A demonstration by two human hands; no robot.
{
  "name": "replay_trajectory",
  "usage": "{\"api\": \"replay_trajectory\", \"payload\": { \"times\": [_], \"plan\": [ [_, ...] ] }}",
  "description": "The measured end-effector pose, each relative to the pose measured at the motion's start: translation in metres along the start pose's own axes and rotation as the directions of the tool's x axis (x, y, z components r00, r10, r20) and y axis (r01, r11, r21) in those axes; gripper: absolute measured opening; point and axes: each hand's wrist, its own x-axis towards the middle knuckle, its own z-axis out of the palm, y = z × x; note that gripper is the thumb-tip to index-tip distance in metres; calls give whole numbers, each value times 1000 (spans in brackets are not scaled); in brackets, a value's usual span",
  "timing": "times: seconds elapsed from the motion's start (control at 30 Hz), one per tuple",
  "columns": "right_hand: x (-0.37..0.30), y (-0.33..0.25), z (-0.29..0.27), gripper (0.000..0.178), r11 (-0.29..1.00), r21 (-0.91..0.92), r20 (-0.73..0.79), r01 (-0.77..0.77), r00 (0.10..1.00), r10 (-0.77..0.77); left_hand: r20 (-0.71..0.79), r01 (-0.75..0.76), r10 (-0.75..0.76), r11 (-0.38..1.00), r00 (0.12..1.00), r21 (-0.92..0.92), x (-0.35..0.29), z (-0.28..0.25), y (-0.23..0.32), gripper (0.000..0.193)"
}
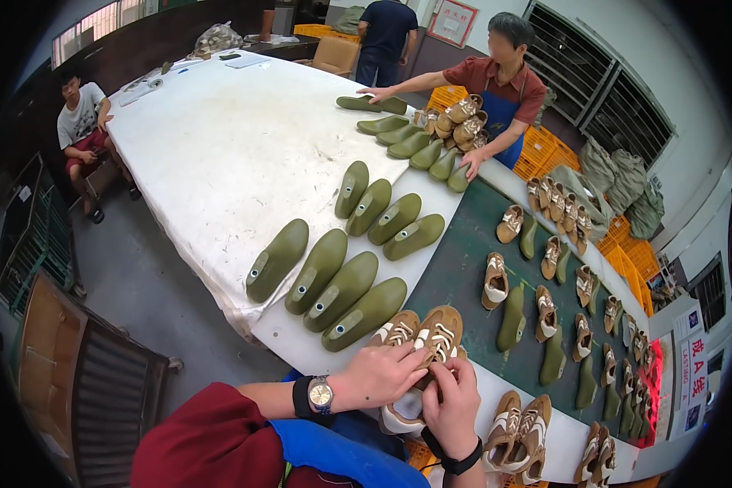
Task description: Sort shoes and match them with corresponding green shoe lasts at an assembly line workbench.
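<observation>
A brown sneaker with white stripes and pale laces [442,324] is between my hands at the near edge of the table. My left hand [384,376], with a watch on its wrist, grips the shoe's side by the laces. My right hand [454,397], wearing a black wristband, has its fingers bent against the shoe's tongue and collar. A second brown sneaker [397,328] lies beside it, partly covered by my left hand. Beyond my hands are several green shoe lasts [343,289] in two rows. My palms hide part of the held shoe.
A green conveyor belt [472,244] carries sneakers paired with lasts on the right. More sneakers [519,431] stand at my right on the white ledge. Across the white table [220,146], a co-worker [516,93] handles lasts beside piled shoes. Another person [85,122] sits at the left.
</observation>
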Motion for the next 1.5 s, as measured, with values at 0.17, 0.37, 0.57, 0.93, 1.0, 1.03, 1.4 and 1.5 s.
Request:
{"api": "replay_trajectory", "payload": {
  "times": [0.17,0.37,0.57,0.93,1.0,1.03,1.4,1.5],
  "plan": [
    [-3,3,1,22,974,213,44,-77,997,69,-12,-26,26,999,1000,-37,-2,7,0,30],
    [-19,12,-1,16,865,488,167,-113,985,35,31,106,-101,952,994,-287,-1,15,-11,25],
    [-16,26,-1,17,939,345,-62,6,998,16,4,-57,61,948,998,-313,5,23,-12,34],
    [-11,14,-3,25,983,174,-238,57,971,-14,-115,-276,256,934,960,-226,17,16,13,27],
    [-7,14,-6,25,992,121,-264,32,965,1,-127,-256,230,933,965,-253,18,16,12,27],
    [-5,15,-7,25,998,68,-291,7,957,13,-115,-230,207,940,972,-253,19,14,11,26],
    [-12,11,1,18,976,215,-208,-46,974,92,-133,-152,114,934,984,-323,15,23,3,15],
    [-13,11,-1,18,956,290,-180,-48,978,104,-74,-113,89,888,993,-445,12,21,-2,11]
  ]
}}
